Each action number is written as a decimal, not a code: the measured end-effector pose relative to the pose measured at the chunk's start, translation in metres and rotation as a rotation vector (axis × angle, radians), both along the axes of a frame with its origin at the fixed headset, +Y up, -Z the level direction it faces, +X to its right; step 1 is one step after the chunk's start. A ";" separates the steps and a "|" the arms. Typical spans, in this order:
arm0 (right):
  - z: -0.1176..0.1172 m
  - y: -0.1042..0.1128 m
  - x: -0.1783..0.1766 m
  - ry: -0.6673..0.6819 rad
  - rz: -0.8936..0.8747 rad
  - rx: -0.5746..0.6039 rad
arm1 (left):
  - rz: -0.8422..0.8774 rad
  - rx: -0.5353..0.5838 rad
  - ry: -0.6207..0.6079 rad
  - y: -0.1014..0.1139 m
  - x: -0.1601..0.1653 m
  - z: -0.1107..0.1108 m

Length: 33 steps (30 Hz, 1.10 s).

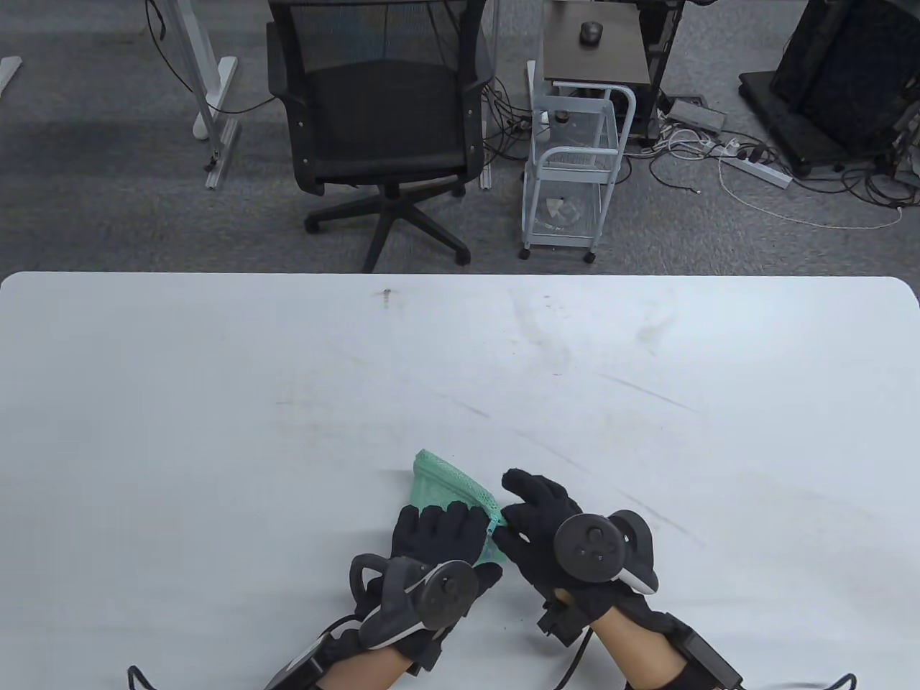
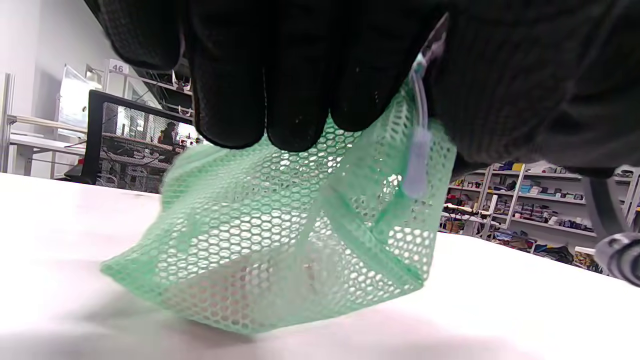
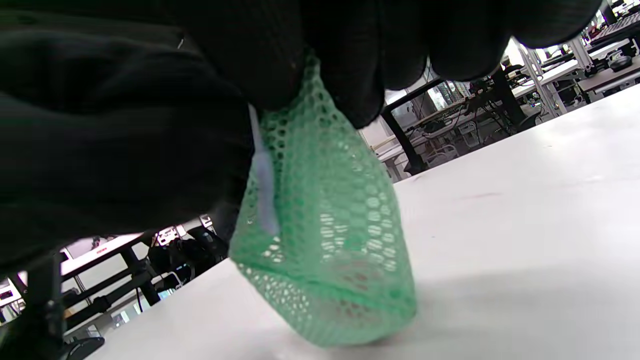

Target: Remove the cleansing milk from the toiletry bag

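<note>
A green mesh toiletry bag (image 1: 447,485) lies on the white table (image 1: 287,402) near the front edge. My left hand (image 1: 442,528) grips the bag's near end from above; its fingers (image 2: 280,100) press on the mesh (image 2: 270,235). My right hand (image 1: 512,516) pinches the bag's top edge from the right side, and its fingers (image 3: 360,65) close on the mesh (image 3: 330,235). A pale zipper pull (image 2: 417,165) hangs free between the hands; it also shows in the right wrist view (image 3: 264,192). A faint pale shape (image 2: 235,280) shows through the mesh; I cannot tell what it is.
A black office chair (image 1: 384,115) and a white wire cart (image 1: 575,165) stand on the floor beyond the table's far edge. Cables and a power strip (image 1: 755,169) lie on the floor at the back right.
</note>
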State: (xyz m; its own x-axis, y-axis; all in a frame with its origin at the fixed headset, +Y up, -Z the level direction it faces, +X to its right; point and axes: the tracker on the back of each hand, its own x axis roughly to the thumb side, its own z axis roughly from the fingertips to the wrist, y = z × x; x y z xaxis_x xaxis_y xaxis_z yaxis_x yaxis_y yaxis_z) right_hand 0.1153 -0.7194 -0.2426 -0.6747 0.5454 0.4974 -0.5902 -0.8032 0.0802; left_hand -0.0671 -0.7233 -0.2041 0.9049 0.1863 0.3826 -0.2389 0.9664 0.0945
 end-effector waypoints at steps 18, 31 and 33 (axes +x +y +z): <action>0.003 0.003 0.000 -0.027 -0.019 0.019 | 0.027 0.033 0.067 0.004 -0.005 -0.003; -0.008 -0.003 0.006 -0.035 0.234 0.181 | -0.014 0.075 0.106 0.010 -0.011 -0.004; -0.010 -0.004 0.007 -0.007 0.238 0.200 | -0.019 0.072 0.113 0.010 -0.013 -0.005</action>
State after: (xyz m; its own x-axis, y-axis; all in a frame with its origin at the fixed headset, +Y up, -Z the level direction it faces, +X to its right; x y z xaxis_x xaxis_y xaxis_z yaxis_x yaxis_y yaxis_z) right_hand 0.1225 -0.7235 -0.2530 -0.7755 0.2636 0.5737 -0.3836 -0.9184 -0.0966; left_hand -0.0797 -0.7135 -0.2094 0.9462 0.1446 0.2896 -0.2046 0.9604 0.1889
